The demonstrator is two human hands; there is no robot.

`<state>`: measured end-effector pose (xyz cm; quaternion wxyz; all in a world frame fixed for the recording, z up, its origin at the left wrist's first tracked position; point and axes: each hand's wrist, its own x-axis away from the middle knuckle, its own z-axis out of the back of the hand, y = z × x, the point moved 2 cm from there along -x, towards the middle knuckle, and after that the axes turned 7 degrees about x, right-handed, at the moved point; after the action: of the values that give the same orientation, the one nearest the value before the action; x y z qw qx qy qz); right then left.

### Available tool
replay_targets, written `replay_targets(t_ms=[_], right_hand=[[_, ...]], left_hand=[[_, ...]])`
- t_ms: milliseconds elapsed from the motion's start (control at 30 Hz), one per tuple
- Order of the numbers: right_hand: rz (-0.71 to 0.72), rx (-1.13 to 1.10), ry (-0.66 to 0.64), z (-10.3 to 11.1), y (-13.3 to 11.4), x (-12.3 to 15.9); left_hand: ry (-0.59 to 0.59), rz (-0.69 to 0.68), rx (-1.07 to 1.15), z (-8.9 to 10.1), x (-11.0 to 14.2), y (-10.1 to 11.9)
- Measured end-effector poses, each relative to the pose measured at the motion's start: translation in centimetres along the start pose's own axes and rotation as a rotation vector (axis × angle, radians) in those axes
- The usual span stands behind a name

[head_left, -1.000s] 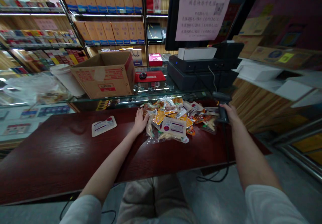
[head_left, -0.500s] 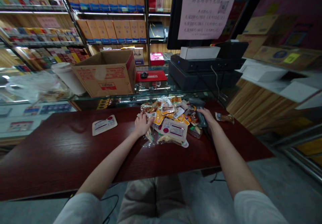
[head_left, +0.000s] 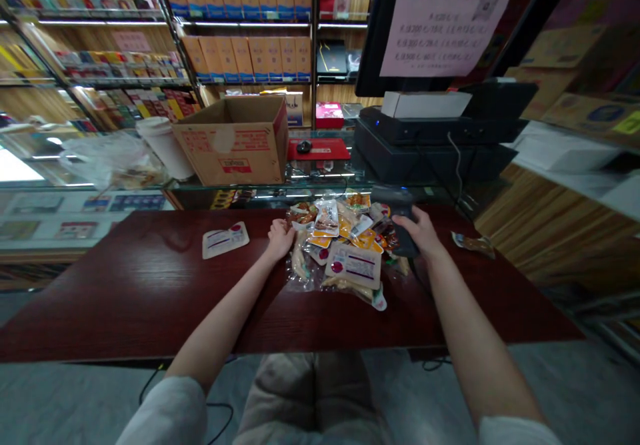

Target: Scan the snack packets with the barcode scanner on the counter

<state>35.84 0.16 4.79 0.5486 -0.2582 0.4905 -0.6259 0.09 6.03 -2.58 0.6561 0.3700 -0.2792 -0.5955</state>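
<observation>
My right hand (head_left: 423,233) is wrapped round the grip of a dark handheld barcode scanner (head_left: 400,228), lifted over the right side of a heap of snack packets (head_left: 345,232). At the heap's left edge rests my left hand (head_left: 281,237), its fingers curled in. What those fingers hold, if anything, is hidden. A pale packet with purple print (head_left: 354,265) lies on the heap's near side, over clear-wrapped packets (head_left: 300,262). Apart to the left lies a similar pale packet (head_left: 225,240), and to the right a brown clear-wrapped packet (head_left: 473,244).
The dark red table (head_left: 150,298) meets a glass counter behind. On that counter stand a cardboard box (head_left: 237,145), a white cup (head_left: 165,148), a plastic bag (head_left: 110,158), a mouse (head_left: 304,146) and a black till (head_left: 430,145). A wood-sided counter (head_left: 530,212) stands at right.
My right hand has raised the barcode scanner and tilted it over the heap. My left hand's fingers have drawn in at the heap's left edge. The view has shifted a little.
</observation>
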Motion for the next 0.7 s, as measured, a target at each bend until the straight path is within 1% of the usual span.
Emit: replay_targets(t_ms=[67,100,167,267,333,400,433,467,600,633,700], right_hand=[[-0.040,-0.066,-0.100,-2.3,-2.1,0.7],[-0.039,-0.107,-0.145,-3.6,-3.1,1.0],[-0.039,-0.227,-0.261,-6.3,-4.7,1.7],[-0.122,-0.466,-0.413,-9.6,-6.1,2.5],[-0.203,-0.547,-0.495,-11.1,-6.3,2.9],[-0.263,-0.571,-0.548,-11.9,-6.0,3.2],[-0.274,-0.584,-0.565,-12.2,-5.8,3.4],[-0.272,-0.602,-0.583,-12.5,-5.5,3.5],[-0.227,-0.631,-0.639,-13.1,-4.3,3.9],[-0.221,-0.613,-0.649,-13.2,-4.0,4.0],[-0.212,-0.579,-0.658,-13.4,-3.6,4.2]], left_hand=[[-0.039,0.055,0.067,1.0,-0.6,-0.4],[-0.039,0.060,0.095,1.6,-0.8,-0.6],[-0.009,0.023,0.131,2.8,-1.2,-0.8],[0.024,-0.065,0.172,4.1,-1.5,-0.9],[0.076,-0.090,0.250,4.7,-1.7,-1.0],[0.122,-0.093,0.395,4.8,-1.7,-1.3],[0.116,-0.090,0.483,4.7,-1.7,-1.4],[0.083,-0.084,0.576,4.6,-1.6,-1.5],[-0.135,-0.037,0.913,3.9,-1.2,-1.7],[-0.162,-0.028,0.970,3.9,-1.1,-1.6],[-0.173,-0.022,1.034,3.8,-0.8,-1.4]])
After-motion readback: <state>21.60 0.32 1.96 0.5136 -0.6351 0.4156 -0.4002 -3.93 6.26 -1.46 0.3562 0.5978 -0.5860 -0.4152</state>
